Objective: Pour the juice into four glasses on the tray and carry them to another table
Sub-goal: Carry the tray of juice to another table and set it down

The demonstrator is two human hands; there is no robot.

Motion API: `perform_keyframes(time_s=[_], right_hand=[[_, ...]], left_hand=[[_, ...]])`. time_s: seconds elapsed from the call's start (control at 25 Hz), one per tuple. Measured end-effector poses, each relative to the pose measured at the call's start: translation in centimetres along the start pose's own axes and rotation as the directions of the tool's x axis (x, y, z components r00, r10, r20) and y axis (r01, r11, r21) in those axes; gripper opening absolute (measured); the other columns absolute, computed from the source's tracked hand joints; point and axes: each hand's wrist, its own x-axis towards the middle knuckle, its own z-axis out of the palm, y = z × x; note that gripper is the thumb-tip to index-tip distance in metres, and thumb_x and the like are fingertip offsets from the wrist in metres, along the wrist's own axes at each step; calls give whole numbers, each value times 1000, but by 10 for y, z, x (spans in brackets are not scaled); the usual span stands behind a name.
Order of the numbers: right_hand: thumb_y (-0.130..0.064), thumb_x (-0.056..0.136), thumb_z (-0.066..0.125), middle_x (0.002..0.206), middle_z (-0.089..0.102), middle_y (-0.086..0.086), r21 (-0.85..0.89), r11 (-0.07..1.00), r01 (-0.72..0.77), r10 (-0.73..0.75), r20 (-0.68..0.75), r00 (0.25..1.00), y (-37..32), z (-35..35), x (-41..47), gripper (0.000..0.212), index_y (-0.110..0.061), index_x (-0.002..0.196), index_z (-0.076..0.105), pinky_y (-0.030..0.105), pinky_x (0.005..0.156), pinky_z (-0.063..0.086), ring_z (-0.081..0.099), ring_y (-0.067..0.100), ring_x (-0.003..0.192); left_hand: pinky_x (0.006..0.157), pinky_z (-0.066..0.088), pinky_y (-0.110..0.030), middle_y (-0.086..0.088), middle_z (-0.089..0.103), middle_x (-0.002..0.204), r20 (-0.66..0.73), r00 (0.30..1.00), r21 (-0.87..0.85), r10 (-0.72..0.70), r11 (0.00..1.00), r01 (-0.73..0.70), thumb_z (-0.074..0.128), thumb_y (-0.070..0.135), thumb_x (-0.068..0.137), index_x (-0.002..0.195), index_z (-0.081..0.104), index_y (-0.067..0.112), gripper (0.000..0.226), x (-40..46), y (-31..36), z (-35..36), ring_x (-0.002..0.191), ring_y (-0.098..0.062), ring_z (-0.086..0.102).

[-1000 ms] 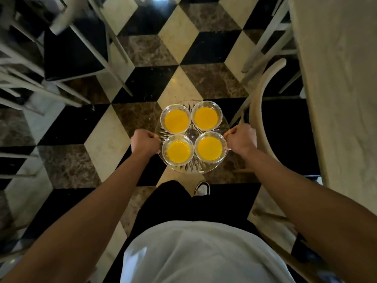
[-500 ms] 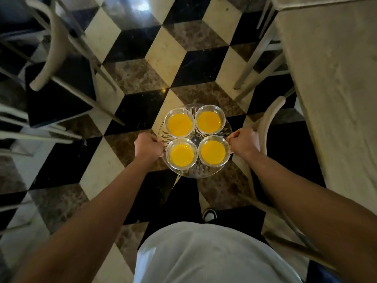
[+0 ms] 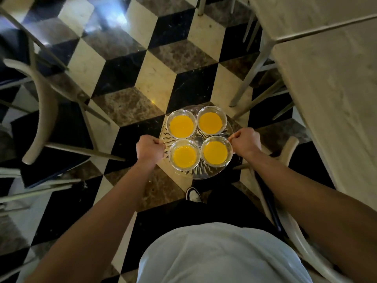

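A round cut-glass tray [image 3: 206, 174] hangs level in front of me over the chequered floor. Several glasses of orange juice stand upright on it in a square: back left [image 3: 181, 126], back right [image 3: 210, 122], front left [image 3: 184, 156], front right [image 3: 215, 152]. My left hand [image 3: 150, 149] is closed on the tray's left rim. My right hand [image 3: 245, 141] is closed on its right rim. Both arms reach forward from my body.
A pale stone table [image 3: 330, 84] fills the right side, with chair legs [image 3: 253, 78] under its near corner and a curved chair back [image 3: 289, 146] by my right wrist. Chairs with dark seats [image 3: 42, 111] stand at the left. Open floor [image 3: 155, 64] lies ahead between them.
I have walked forward with the tray: floor tiles and the chairs on both sides have slid toward me. The tray sits slightly further right in view. Both hands keep their grip.
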Motion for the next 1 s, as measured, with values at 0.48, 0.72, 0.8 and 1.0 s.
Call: perform_keyframes(time_s=[0.48,0.72,0.8,1.0], right_hand=[[-18,88,71,76,73,3,5,999,54,-55,64,996,-99,-17,147,10,-14,80,75,27,63,59,71,16,72],[-19,88,70,78,74,2,-13,996,93,-91,85,992,-155,-37,227,11,-13,84,77,27,65,56,70,17,77],[-19,88,71,79,74,4,-14,995,98,-97,80,992,-175,-44,252,10,-11,85,76,29,67,58,69,18,76],[-18,87,70,85,76,7,10,997,81,-81,82,993,-214,-49,307,10,-10,88,76,42,77,63,72,22,82]], left_hand=[[74,65,-57,-22,77,82,23,999,1,-41,999,41,70,1,88,72,75,3,17,130,113,0,79,-39,77],[62,60,-37,-17,77,73,0,1000,80,-22,997,22,75,9,80,74,79,2,10,181,183,1,77,-34,77],[62,57,-36,-17,77,74,6,999,75,-37,996,36,77,12,77,76,79,1,11,201,204,2,78,-34,76],[70,67,-48,-11,76,69,5,1000,89,-28,996,27,78,9,76,68,77,7,9,260,247,2,72,-29,77]])
